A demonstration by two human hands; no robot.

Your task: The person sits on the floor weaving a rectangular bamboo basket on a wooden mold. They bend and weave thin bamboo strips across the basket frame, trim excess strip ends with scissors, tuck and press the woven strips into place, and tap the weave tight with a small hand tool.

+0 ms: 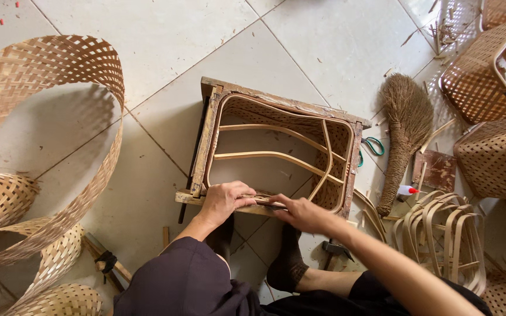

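A long woven strip (60, 134) curls across the left of the frame on the tiled floor (165, 41). At right centre lies a fibre brush (402, 129), with green scissors (373, 146) just to its left and a small glue bottle (406, 190) below it. Finished baskets (487, 76) fill the upper right. Bent frames (446, 234) are stacked at lower right. A hammer (335, 250) lies at bottom centre.

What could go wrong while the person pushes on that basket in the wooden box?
The left hand and right hand press the woven bamboo basket wall along the rough rectangular wooden frame; a splinter or pinched finger seems possible. The thin bent bamboo ribs might crack if forced. The hammer lies close to the dark-socked foot.
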